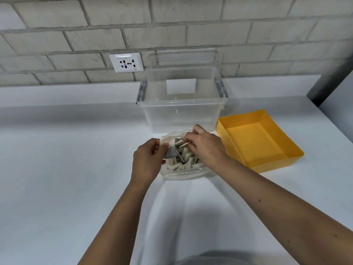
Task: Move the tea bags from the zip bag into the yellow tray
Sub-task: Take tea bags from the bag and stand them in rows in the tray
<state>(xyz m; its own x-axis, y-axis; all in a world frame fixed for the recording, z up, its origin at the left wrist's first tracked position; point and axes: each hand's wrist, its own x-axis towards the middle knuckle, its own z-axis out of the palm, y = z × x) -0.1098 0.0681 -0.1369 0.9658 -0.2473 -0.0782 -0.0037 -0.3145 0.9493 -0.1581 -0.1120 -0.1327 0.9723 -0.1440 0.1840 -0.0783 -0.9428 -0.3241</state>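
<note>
White counter (pixel 76 150), mid-transfer. Pinching left lip of zip bag (pixel 183 174) btwn thumb & curled fingers of L hand (pixel 147 159), keeping mouth open. Reaching in w/ R hand (pixel 206 148), fingertips bunched together, pinching what looks like a paper tag among tea bags (pixel 184 156).

Risks, as judged: snagging neighbours & dragging extras onto counter if lifting by tag alone. Limp plastic folding over the pile if lip slips from L hand. Tearing thin paper if pulling hard.

Looks: pale beige, flat, pillow-like sachets heaped loosely, plus one grey piece by L thumb. All lying inside clear crinkled bag, just left of yellow tray (pixel 277 162) & in front of clear bin (pixel 181 111). Showing no sachets in tray yet.
</note>
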